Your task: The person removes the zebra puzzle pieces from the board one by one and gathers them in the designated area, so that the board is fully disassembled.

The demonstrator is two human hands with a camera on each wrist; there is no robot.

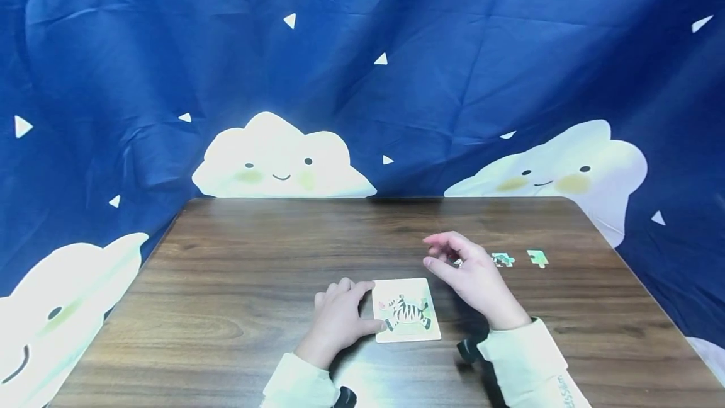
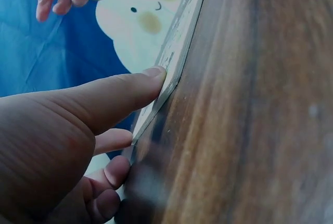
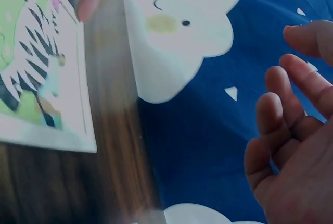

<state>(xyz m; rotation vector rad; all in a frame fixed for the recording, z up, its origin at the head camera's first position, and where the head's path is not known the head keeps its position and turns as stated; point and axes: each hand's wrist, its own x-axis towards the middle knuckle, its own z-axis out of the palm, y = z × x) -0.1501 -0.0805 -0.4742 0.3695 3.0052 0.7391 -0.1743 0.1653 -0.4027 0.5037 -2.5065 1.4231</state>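
A square puzzle board [image 1: 406, 335] with a white border and a zebra picture lies in front of the person. My left hand [image 1: 338, 318] is at its left side, with the thumb on the near part of the border and the index fingertip at the far corner. The left wrist view shows that thumb [image 2: 122, 91] stretched out and pressing on the board's edge. My right hand [image 1: 474, 277] hovers beyond the board's right side, fingers loosely bent and apart, nothing between them. Close by it lie a dark-patterned jigsaw piece [image 1: 502, 260] and a green jigsaw piece [image 1: 537, 258].
Another small piece [image 1: 457, 263] shows partly behind the right hand. The brown wooden table [image 1: 238, 257] reaches back to a blue curtain [image 1: 340, 68] printed with white clouds. Dark wrist straps [image 1: 467, 351] sit at both sleeves.
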